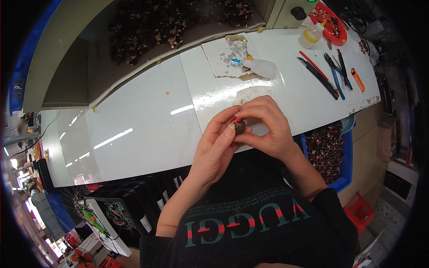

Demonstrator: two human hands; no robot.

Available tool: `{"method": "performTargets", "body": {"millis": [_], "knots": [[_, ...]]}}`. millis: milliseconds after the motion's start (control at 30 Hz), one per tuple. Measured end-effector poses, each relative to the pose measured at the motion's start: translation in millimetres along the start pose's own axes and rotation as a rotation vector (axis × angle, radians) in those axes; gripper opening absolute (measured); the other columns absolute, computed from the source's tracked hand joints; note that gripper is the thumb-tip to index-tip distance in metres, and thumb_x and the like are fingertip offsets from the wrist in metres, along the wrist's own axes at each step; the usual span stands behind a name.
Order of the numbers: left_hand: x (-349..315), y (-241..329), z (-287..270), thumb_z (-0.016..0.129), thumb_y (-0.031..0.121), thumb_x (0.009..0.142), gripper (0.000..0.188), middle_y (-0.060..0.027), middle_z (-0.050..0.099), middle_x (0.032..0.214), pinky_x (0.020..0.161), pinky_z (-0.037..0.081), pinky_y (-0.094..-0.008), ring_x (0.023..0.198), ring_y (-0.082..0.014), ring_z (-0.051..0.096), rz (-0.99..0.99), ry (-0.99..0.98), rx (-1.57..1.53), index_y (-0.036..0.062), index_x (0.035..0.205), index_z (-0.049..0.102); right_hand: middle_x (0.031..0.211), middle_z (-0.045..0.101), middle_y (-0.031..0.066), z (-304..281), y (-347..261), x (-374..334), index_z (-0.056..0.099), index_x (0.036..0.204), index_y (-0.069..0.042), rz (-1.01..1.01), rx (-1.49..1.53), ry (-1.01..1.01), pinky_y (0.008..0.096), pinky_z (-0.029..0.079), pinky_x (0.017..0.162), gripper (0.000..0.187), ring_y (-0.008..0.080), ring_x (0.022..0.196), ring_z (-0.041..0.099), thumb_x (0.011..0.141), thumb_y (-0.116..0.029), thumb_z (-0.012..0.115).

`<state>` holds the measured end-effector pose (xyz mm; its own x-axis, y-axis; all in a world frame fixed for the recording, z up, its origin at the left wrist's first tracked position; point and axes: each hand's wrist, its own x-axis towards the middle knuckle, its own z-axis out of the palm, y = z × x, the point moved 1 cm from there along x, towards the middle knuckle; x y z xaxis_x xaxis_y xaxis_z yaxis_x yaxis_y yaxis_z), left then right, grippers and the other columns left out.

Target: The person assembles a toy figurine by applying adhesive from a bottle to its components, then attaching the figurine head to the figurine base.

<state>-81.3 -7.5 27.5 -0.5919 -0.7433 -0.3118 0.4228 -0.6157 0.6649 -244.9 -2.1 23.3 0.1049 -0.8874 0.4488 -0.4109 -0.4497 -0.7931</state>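
A small round dark brown piece (240, 127) with a bright red bit on top sits pinched between both hands, above the near edge of the white table. My left hand (215, 145) is closed on its left side, the thumb pressed against the front of it. From the right, my right hand (269, 125) grips the same piece between thumb and bent fingers. My fingers cover part of the piece, so its exact kind cannot be made out. Just beyond my fingertips lies a crumpled white cloth or tissue (252, 93).
A squeeze bottle (263, 68) with a blue tip lies on a stained board (214, 58). Right of it are a bottle with yellow (308, 39), slim tools (319, 73), pliers (334, 73) and a red basin (340, 38). A blue crate (345, 181) of small pieces stands below the edge.
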Motion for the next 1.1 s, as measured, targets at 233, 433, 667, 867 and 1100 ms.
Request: {"method": "performTargets", "body": {"millis": [233, 433, 667, 867, 1100], "knots": [[2.4, -1.1, 3.3, 0.046, 0.032, 0.098, 0.053, -0.0087, 0.05, 0.12, 0.101, 0.035, -0.0337, 0.115, -0.0166, 0.046, 0.007, -0.005, -0.02, 0.0044, 0.141, 0.032, 0.099, 0.06, 0.0102, -1.4, 1.6, -2.2, 0.06, 0.1, -0.005, 0.043, 0.042, 0.007, 0.0328, 0.046, 0.08, 0.042, 0.0251, 0.091, 0.057, 0.066, -0.016, 0.081], [2.3, -0.8, 0.1, 0.042, 0.036, 0.099, 0.055, -0.0079, 0.052, 0.114, 0.098, 0.037, -0.0321, 0.108, -0.0144, 0.048, 0.009, -0.036, -0.029, 0.0031, 0.142, 0.032, 0.099, 0.06, 0.0058, 0.3, 2.1, -3.8, 0.059, 0.101, -0.008, 0.072, 0.105, 0.028, 0.0332, 0.045, 0.081, 0.042, 0.024, 0.092, 0.055, 0.067, -0.019, 0.081], [0.7, 2.1, -6.2, 0.042, 0.036, 0.099, 0.05, -0.0085, 0.053, 0.112, 0.086, 0.045, -0.0295, 0.098, -0.0141, 0.052, -0.008, -0.012, -0.053, 0.0038, 0.138, 0.037, 0.1, 0.057, 0.0053, 8.9, 0.7, -5.5, 0.055, 0.103, -0.008, 0.076, 0.18, -0.009, 0.0329, 0.044, 0.082, 0.051, 0.0232, 0.094, 0.054, 0.062, -0.018, 0.084], [-3.6, 4.5, -10.3, 0.042, 0.032, 0.099, 0.044, -0.009, 0.053, 0.112, 0.086, 0.046, -0.0312, 0.098, -0.0164, 0.056, -0.013, -0.004, -0.106, 0.0086, 0.137, 0.037, 0.1, 0.057, 0.006, 15.6, 1.3, -6.5, 0.054, 0.104, -0.009, 0.067, 0.163, -0.021, 0.0332, 0.044, 0.083, 0.053, 0.0233, 0.094, 0.054, 0.062, -0.017, 0.084], [-3.4, 6.6, -9.0, 0.04, 0.031, 0.1, 0.041, -0.0088, 0.053, 0.112, 0.087, 0.047, -0.032, 0.1, -0.0177, 0.057, -0.004, 0.013, -0.106, 0.0086, 0.135, 0.038, 0.099, 0.057, 0.0067, 16.2, 2.5, -7.6, 0.055, 0.104, -0.009, 0.077, 0.17, -0.021, 0.0327, 0.045, 0.082, 0.05, 0.0237, 0.093, 0.055, 0.064, -0.018, 0.083]]}}
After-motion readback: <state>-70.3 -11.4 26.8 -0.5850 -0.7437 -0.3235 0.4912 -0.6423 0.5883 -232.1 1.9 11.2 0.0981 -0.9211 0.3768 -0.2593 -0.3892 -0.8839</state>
